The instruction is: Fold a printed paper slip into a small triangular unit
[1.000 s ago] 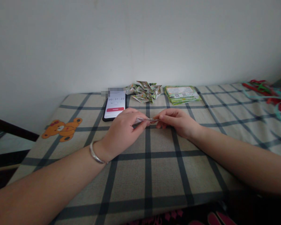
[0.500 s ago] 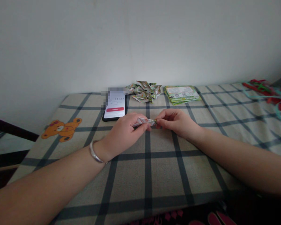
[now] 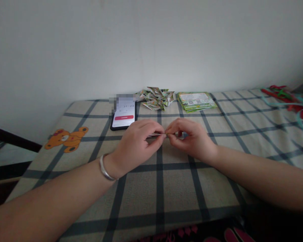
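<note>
Between my hands is a small folded piece of printed paper (image 3: 155,135), turned edge-on so only a thin pale strip shows. My left hand (image 3: 142,136), with a silver bangle on its wrist, pinches it between thumb and fingers. The thumb and forefinger of my right hand (image 3: 188,136) pinch the paper's right tip, and the fingertips of both hands nearly touch. Most of the paper is hidden by my left fingers. Beyond the hands lies a pile of folded paper pieces (image 3: 155,99), green and white with print.
A phone (image 3: 123,112) showing a timer lies left of the pile. Right of it is a stack of green printed leaflets (image 3: 197,101). Red, green and pale blue ribbons (image 3: 290,101) lie at the far right. A checked cloth (image 3: 141,195) covers the table against the wall.
The folded paper has been tilted from showing its printed face to edge-on. My left hand has shifted slightly right, and both hands' fingertips have come closer together.
</note>
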`<state>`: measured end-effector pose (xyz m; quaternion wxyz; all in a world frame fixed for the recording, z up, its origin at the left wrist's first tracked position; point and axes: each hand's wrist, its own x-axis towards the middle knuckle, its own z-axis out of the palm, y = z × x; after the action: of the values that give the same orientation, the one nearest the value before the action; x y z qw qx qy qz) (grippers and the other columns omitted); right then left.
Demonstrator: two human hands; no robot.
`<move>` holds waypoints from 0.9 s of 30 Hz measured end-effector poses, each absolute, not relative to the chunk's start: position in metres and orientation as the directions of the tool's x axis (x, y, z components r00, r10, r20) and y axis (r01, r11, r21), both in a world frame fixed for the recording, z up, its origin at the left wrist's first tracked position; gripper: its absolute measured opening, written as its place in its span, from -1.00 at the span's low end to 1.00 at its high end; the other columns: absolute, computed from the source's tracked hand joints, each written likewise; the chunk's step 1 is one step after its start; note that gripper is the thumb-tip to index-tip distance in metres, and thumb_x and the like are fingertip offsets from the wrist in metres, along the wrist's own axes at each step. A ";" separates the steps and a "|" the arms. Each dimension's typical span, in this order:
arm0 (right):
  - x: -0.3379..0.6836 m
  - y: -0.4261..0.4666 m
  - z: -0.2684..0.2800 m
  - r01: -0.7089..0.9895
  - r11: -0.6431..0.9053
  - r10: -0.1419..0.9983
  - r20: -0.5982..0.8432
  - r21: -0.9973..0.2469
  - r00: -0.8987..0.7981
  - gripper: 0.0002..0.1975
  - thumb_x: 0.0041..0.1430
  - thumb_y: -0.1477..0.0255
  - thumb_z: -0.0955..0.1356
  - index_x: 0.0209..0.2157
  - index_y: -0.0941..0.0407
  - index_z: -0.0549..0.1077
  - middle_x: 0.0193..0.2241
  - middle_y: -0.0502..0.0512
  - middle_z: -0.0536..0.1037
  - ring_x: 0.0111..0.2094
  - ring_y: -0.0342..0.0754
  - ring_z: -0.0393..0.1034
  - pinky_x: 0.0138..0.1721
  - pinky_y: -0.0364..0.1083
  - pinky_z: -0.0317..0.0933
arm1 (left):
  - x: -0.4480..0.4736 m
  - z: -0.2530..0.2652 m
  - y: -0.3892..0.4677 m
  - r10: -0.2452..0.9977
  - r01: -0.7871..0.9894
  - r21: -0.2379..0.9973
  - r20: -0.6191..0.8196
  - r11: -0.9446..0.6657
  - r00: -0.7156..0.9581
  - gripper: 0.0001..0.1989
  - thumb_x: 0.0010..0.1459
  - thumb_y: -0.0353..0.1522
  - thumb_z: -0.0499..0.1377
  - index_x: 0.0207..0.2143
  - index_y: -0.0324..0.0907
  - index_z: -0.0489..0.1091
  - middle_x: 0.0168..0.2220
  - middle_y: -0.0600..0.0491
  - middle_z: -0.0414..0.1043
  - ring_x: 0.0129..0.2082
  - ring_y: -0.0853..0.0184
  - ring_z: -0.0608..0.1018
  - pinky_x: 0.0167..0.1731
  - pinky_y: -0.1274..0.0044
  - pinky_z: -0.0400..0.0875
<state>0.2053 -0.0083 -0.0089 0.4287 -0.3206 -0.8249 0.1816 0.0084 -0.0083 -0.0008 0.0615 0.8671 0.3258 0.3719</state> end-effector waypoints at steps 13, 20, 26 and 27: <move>0.204 -0.008 -0.010 0.435 0.705 0.709 0.547 -0.560 -0.446 -0.93 0.06 0.54 0.34 -0.45 0.10 0.38 -0.42 0.01 0.52 -0.41 -0.16 0.35 -0.39 -0.15 0.19 | 0.010 0.000 -0.009 0.567 0.563 0.242 0.636 -0.790 0.523 -0.94 0.13 -0.48 0.15 -0.38 -0.17 0.33 -0.40 0.10 0.44 -0.33 0.34 0.49 -0.28 0.47 0.34; 0.203 -0.012 -0.007 0.470 0.673 0.739 0.497 -0.571 -0.455 -0.93 0.04 0.55 0.33 -0.45 0.10 0.36 -0.44 0.01 0.49 -0.39 -0.14 0.36 -0.37 -0.13 0.20 | 0.010 0.000 -0.010 0.517 0.553 0.180 0.659 -0.814 0.547 -0.93 0.12 -0.48 0.15 -0.42 -0.18 0.33 -0.42 0.10 0.45 -0.35 0.34 0.48 -0.27 0.45 0.33; 0.201 -0.012 -0.006 0.432 0.654 0.753 0.479 -0.621 -0.451 -0.93 0.00 0.56 0.32 -0.45 0.11 0.35 -0.46 0.01 0.48 -0.42 -0.15 0.34 -0.39 -0.14 0.20 | 0.011 0.001 -0.011 0.526 0.535 0.216 0.660 -0.817 0.537 -0.91 0.10 -0.51 0.15 -0.43 -0.19 0.32 -0.44 0.11 0.42 -0.36 0.35 0.47 -0.28 0.47 0.31; 0.201 -0.011 -0.007 0.431 0.642 0.763 0.470 -0.635 -0.444 -0.93 -0.01 0.56 0.32 -0.45 0.11 0.35 -0.46 0.01 0.48 -0.43 -0.15 0.34 -0.40 -0.14 0.20 | 0.011 0.001 -0.011 0.536 0.536 0.231 0.659 -0.812 0.528 -0.91 0.09 -0.52 0.15 -0.43 -0.19 0.32 -0.44 0.12 0.42 -0.37 0.36 0.47 -0.28 0.47 0.31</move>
<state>0.2014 -0.0111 -0.0066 0.3824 -0.3633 -0.8214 0.2171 0.0115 -0.0115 0.0014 -0.0004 0.8740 0.3067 0.3769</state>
